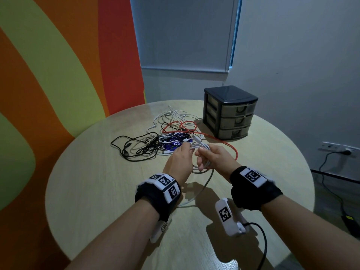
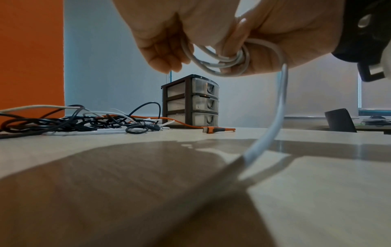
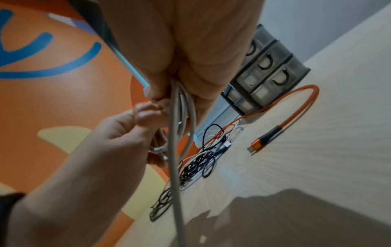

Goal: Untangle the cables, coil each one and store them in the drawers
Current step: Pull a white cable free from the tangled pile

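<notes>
White cable (image 1: 202, 152): partly coiled, loops held above the table (image 1: 97, 191) between both hands, on the near side of the drawer unit (image 1: 229, 112); loose tail hanging from the loops down to the tabletop and trailing toward the near edge.
Left hand (image 1: 178, 162): raised over the table, nearer than the drawer unit and to its left; fingers curled together, pinching the white loops at their far end.
Right hand (image 1: 212, 157): raised just right of the left hand, nearer than the drawer unit; fingers closed round the bundle of white loops, one finger hooked through them in the left wrist view.
Cable tangle (image 1: 155, 133): black, white and grey leads heaped on the table, left of the drawer unit and near it, just beyond the hands.
Orange cable (image 1: 220, 141): running out of the tangle past the front of the drawer unit, curving toward the right hand; plug end lying flat on the table, apart from both hands.
Drawer unit: dark frame, three translucent drawers stacked, all pushed in, standing upright at the far side of the table.
Purple disc (image 1: 175, 144): lying under the tangle, left of the drawer unit, partly covered by cables.
Wall socket (image 1: 339, 148): on the wall right of the drawer unit, black lead plugged in.
</notes>
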A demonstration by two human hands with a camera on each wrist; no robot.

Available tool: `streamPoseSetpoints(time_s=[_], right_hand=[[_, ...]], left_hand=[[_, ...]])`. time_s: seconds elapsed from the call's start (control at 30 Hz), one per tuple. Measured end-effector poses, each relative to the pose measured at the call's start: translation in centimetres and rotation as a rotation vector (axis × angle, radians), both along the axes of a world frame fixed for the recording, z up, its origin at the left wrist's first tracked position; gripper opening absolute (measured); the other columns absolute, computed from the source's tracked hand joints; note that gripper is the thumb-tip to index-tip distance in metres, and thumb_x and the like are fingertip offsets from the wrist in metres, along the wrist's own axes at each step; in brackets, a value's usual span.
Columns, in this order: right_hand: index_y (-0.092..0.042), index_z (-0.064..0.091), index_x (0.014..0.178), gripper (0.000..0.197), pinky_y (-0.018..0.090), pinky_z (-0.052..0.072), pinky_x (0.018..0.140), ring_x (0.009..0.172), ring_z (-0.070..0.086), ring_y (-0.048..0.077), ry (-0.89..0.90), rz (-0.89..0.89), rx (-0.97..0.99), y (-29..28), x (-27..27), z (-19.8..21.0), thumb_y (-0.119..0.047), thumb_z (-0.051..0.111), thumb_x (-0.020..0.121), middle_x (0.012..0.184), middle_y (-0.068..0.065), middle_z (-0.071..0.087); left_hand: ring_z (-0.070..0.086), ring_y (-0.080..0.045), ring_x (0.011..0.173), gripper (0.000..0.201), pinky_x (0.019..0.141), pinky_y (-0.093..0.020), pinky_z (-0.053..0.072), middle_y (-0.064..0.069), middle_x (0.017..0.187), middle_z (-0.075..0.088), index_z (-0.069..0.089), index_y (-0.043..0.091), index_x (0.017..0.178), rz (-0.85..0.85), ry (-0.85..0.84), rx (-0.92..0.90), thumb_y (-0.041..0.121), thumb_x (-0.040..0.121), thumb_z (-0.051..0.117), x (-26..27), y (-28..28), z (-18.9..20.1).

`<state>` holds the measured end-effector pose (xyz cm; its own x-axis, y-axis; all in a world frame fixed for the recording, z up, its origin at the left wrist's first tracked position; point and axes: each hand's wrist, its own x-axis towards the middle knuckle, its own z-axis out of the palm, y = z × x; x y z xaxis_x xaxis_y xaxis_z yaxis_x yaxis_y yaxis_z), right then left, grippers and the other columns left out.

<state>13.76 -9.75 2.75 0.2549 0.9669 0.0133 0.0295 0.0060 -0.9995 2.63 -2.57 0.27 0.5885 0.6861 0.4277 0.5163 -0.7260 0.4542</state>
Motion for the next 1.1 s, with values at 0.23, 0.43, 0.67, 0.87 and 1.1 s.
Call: streamPoseSetpoints(time_s=[0.23,0.43,0.67,0.87,1.1], right_hand=[[-0.013,0.042,0.065,0.044,0.019,0.023,0.047,0.040,0.021,0.007,0.118,0.033,-0.014,-0.2,-0.4,1.4,-0.039,0.032,0.100,0.044,-0.010,0.025],[-0.015,0.039,0.062,0.045,0.025,0.027,0.053,0.039,0.021,0.008,0.110,0.083,-0.060,-0.5,0.0,1.5,-0.041,0.033,0.099,0.046,-0.006,0.022],[-0.015,0.044,0.070,0.037,0.027,0.019,0.055,0.040,0.022,0.008,0.138,0.117,-0.064,-0.5,0.6,1.5,-0.034,0.036,0.100,0.046,-0.008,0.027],[-0.011,0.045,0.074,0.034,0.026,0.022,0.056,0.043,0.028,0.006,0.170,0.023,0.006,-0.4,0.7,0.3,-0.022,0.030,0.103,0.048,-0.009,0.031],[-0.009,0.052,0.077,0.029,0.020,0.038,0.053,0.045,0.033,0.006,0.166,-0.016,0.011,-0.6,0.3,-0.2,-0.020,0.038,0.100,0.048,-0.009,0.032]], left_hand=[[0.052,-0.031,0.063,0.034,0.054,-0.025,0.023,-0.004,0.071,0.050,0.054,-0.002,0.099,-0.109,-0.305,0.014,0.026,0.096,0.033,-0.4,-0.4,0.2],[0.055,-0.031,0.058,0.044,0.054,-0.021,0.023,-0.011,0.066,0.056,0.058,-0.004,0.095,-0.175,-0.309,0.106,0.032,0.096,0.033,-0.4,-0.5,0.1],[0.045,-0.014,0.062,0.032,0.058,-0.014,0.027,-0.003,0.071,0.051,0.059,-0.003,0.097,-0.180,-0.321,0.084,0.021,0.097,0.038,-0.2,-0.2,-0.1],[0.062,-0.023,0.066,0.020,0.064,-0.032,0.051,-0.013,0.077,0.066,0.059,0.004,0.107,-0.140,-0.181,-0.189,0.018,0.094,0.051,0.0,0.5,-0.9],[0.066,-0.024,0.068,0.013,0.064,-0.032,0.056,-0.013,0.082,0.067,0.053,0.007,0.097,-0.146,-0.171,-0.336,0.005,0.096,0.040,0.0,0.1,-0.6]])
